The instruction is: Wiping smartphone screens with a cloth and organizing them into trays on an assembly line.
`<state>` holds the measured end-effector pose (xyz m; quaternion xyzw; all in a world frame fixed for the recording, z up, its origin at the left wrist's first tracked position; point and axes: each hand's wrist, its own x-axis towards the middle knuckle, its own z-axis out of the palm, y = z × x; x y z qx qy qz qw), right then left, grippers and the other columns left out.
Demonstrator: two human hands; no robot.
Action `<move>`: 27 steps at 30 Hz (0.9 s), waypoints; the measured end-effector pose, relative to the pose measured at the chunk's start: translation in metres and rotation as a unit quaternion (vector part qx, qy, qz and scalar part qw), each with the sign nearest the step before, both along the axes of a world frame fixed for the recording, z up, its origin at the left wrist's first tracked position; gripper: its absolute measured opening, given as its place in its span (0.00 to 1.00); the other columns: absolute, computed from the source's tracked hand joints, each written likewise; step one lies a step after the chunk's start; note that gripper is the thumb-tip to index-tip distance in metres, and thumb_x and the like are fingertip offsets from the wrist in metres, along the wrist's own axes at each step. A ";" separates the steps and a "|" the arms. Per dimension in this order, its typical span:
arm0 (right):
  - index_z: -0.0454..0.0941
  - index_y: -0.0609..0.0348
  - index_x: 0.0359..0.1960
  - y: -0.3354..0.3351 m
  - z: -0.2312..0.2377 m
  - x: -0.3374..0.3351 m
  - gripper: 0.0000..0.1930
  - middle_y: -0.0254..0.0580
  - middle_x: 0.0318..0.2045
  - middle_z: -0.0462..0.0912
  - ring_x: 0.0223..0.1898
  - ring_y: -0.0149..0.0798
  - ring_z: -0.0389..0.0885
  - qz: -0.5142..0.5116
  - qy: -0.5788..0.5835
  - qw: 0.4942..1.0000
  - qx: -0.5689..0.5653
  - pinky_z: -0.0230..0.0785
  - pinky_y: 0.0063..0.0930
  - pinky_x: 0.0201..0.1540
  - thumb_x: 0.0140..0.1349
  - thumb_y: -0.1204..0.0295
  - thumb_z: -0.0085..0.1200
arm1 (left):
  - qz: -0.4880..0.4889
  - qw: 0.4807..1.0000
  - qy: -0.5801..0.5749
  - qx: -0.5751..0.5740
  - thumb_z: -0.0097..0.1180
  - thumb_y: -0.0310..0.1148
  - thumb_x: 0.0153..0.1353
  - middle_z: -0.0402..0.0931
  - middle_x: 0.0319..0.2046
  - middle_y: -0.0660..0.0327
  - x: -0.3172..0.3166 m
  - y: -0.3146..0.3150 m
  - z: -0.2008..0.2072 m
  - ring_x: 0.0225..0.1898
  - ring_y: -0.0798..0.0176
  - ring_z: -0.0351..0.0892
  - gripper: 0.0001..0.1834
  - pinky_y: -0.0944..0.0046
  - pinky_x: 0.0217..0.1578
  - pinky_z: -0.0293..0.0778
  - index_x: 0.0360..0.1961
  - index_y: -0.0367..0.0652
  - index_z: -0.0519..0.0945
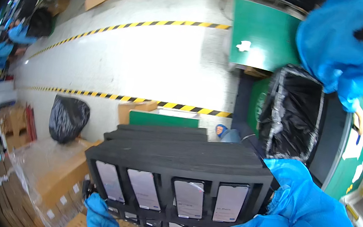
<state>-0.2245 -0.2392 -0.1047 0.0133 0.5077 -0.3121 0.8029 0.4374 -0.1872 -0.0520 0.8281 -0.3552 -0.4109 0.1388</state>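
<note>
Black tray [175, 157] of phones [188, 200]

Four phones stand in slots along the tray's near edge, more below. Blue sleeves [316, 213] lie near its left and right edges; the hands look hidden, so I cannot tell their grip.

The head view looks down, upright, through the left of two fisheye cameras worn side by side. It sees the rack [180, 155] close up, between hands too hidden to make out; beyond them it takes in floor [151, 62] far off.
</note>
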 end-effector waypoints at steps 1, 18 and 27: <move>0.75 0.57 0.53 0.008 0.008 -0.018 0.20 0.40 0.44 0.79 0.45 0.36 0.77 -0.003 0.003 1.000 0.000 0.71 0.30 0.48 0.68 0.57 0.46 | -0.010 1.000 -0.027 0.003 0.60 0.36 0.46 0.78 0.33 0.59 -0.004 0.007 0.007 0.35 0.56 0.79 0.11 0.58 0.37 0.73 0.32 0.46 0.80; 0.75 0.57 0.52 0.156 0.076 -0.320 0.20 0.41 0.44 0.79 0.44 0.35 0.77 -0.170 0.086 0.982 -0.006 0.71 0.30 0.47 0.68 0.56 0.46 | -0.560 0.684 -0.394 0.250 0.65 0.37 0.45 0.83 0.33 0.65 -0.294 -0.029 -0.029 0.37 0.59 0.84 0.09 0.55 0.40 0.77 0.31 0.58 0.84; 0.75 0.58 0.52 0.142 0.022 -0.436 0.21 0.41 0.44 0.79 0.44 0.35 0.77 -0.198 0.122 0.972 -0.036 0.71 0.30 0.47 0.68 0.56 0.46 | -0.351 0.934 0.066 -0.005 0.57 0.37 0.51 0.79 0.30 0.59 -0.549 -0.015 -0.068 0.30 0.56 0.80 0.08 0.57 0.33 0.75 0.31 0.47 0.79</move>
